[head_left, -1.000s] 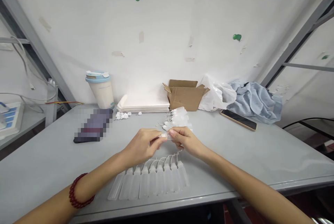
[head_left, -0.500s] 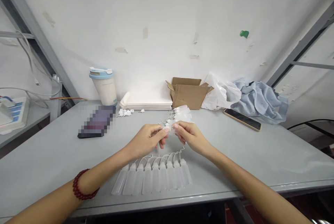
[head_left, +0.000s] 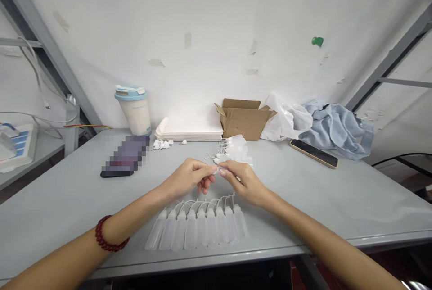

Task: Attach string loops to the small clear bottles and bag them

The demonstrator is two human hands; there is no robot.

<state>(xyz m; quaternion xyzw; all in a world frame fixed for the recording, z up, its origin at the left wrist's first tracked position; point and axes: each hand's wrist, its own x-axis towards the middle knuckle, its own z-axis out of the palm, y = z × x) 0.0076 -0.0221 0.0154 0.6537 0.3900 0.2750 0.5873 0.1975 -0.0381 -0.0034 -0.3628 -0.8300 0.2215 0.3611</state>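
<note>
- Grey tabletop (head_left: 280,218) pushed up against a scuffed white wall (head_left: 216,20); clock directions are read from where the hands meet.
- A small translucent piece (head_left: 219,171) is being pinched at dead centre, above the tabletop; it's mostly covered by fingers, so its exact shape can't be told.
- It's gripped by the fingertips of both hands: left hand (head_left: 187,176) at 9 o'clock, right hand (head_left: 248,183) at 3.
- A neat row of clear bottles (head_left: 200,231) is lined up at 6 to 7 o'clock, thin tubes curling off the tops.
- More loose bottles (head_left: 236,149) are piled at 1 o'clock, with an open cardboard box (head_left: 241,123) parked behind.
- Little white caps (head_left: 162,144) are bunched at 10 o'clock; a lidded cup (head_left: 135,112) is stood beyond them.
- A phone (head_left: 313,153) is left near 3 o'clock.
</note>
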